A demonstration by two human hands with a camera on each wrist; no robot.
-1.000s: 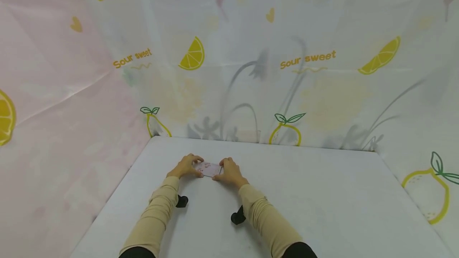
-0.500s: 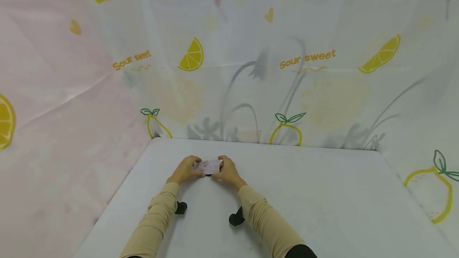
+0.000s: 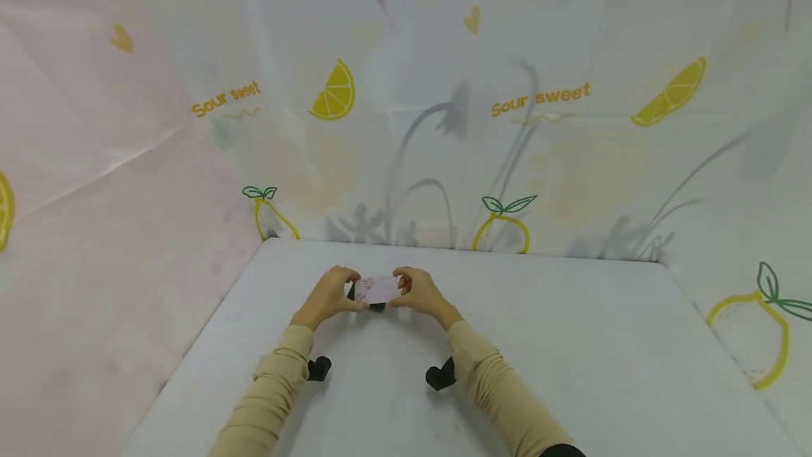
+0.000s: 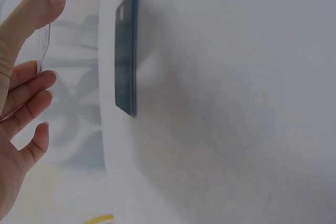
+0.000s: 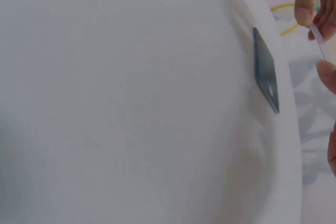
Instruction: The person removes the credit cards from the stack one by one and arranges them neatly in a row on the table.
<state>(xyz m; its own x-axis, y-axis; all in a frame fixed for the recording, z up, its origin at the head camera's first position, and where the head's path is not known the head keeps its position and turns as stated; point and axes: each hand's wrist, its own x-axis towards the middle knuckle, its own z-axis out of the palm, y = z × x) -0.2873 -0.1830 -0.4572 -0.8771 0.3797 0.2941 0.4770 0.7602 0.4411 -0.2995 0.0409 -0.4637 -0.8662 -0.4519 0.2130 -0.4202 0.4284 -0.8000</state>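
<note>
Both hands hold a thin, clear, phone-sized cover (image 3: 378, 290) with a pink flower print by its two ends, above the table. My left hand (image 3: 330, 296) pinches its left end between thumb and fingers. At the right end, my right hand (image 3: 421, 293) does likewise. Beneath the cover a dark, flat, rectangular slab (image 4: 126, 56) lies on the white table, apart from both hands. It shows a small pale spot near one corner and is mostly hidden by the cover in the head view. Edge-on, the cover (image 4: 46, 40) looks very thin in the left wrist view.
The white table (image 3: 571, 358) runs back to a wall cloth (image 3: 431, 161) printed with lemons and words. A pink cloth (image 3: 114, 231) hangs along the left side. Black wrist mounts (image 3: 441, 374) sit under the forearms.
The cover has risen and tilted away from the dark slab, which now shows below it. My right hand has shifted to the right, and the cover has moved slightly right too.
</note>
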